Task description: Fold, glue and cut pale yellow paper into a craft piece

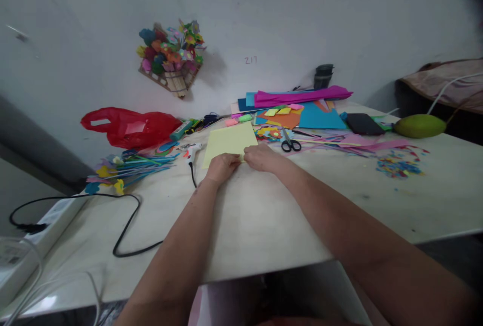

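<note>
A pale yellow sheet of paper [231,140] lies flat on the white table [264,225], in front of me. My left hand [223,166] and my right hand [260,158] meet at its near edge, fingers closed on the paper there. The fingertips partly cover that edge, so whether it is folded is hard to make out. Left of the sheet lies a white glue gun [193,151] with a black cord. Black-handled scissors [290,144] rest just beyond my right hand.
Paper flowers on stems [128,167] and a red plastic bag [139,127] lie at left, near a power strip [56,220]. Coloured sheets [320,115], a dark phone-like object [364,124], a yellow-green fruit-like object [419,126] and paper scraps [400,164] lie at right.
</note>
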### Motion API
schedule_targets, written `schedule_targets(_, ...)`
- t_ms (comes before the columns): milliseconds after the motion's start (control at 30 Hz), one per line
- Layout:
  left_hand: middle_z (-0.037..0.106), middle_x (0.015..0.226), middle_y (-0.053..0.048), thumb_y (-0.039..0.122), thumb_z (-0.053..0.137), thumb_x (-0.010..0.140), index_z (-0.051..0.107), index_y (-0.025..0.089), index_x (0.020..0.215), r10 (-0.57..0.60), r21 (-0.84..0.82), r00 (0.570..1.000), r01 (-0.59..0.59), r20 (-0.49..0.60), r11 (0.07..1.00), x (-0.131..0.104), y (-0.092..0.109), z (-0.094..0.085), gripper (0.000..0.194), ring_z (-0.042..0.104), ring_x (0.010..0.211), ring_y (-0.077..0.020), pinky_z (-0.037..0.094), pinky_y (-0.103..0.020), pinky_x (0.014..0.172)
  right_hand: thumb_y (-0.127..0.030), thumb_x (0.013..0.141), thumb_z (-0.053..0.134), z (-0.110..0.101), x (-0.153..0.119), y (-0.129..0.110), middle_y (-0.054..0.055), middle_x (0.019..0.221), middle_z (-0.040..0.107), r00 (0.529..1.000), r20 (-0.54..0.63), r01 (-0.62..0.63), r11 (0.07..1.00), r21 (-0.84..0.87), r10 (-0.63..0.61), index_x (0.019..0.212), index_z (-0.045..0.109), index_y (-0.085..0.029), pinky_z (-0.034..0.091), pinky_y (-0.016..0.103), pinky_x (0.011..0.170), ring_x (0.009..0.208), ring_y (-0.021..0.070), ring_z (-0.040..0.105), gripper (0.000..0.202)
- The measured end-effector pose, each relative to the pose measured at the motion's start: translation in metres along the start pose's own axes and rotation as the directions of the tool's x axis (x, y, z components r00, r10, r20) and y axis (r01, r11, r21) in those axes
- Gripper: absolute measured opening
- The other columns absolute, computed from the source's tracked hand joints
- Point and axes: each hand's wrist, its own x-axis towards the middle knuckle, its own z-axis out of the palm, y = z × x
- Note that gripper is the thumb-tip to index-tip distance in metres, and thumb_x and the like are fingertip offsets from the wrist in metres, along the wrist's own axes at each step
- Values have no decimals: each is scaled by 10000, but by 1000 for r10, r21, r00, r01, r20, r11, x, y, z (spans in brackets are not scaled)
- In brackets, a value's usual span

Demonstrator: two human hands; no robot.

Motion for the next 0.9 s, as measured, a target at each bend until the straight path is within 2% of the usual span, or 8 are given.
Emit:
schedule_targets(233, 652, 1081, 14, 238, 522, 774, 693, 296, 904, -77, 8, 997, 77, 4, 997, -1, 4, -1, 222, 573, 996, -197, 432, -289, 854, -248, 847, 448, 5, 1, 4, 106, 982, 614, 999, -34, -41, 998, 39, 42, 975, 650, -182, 411, 277, 679, 928, 212, 576, 249)
schedule_targets(600, 664, 1037, 11, 260, 555, 750, 698, 306, 877, -115, -25, 992, 114, -43, 993, -1, 5, -1, 197, 584, 959, -211, 441, -300, 818, -188, 886, 372, 11, 6, -4, 118, 969, 597, 996, -84, 6, 1000, 20, -5, 960, 650, -158, 392, 266, 645, 927, 199, 544, 290)
schedule_targets(733, 657, 1045, -13, 287, 605, 710, 695, 275, 874, -128, -52, 988, 123, -92, 991, -4, 1, -4, 187, 582, 961, -214, 447, -299, 807, -187, 885, 366, 7, 4, -4, 116, 978, 597, 998, -69, -12, 998, 56, 16, 950, 656, -160, 383, 261, 633, 928, 193, 540, 299)
schedule_targets(900, 667, 1019, -2, 250, 612, 692, 694, 261, 784, -175, -80, 981, 169, -82, 982, -5, -2, -7, 124, 601, 894, -196, 466, -276, 744, -198, 868, 382, 0, -2, -3, 115, 991, 597, 999, -32, -29, 995, 95, 32, 914, 671, -158, 371, 262, 636, 925, 193, 540, 296)
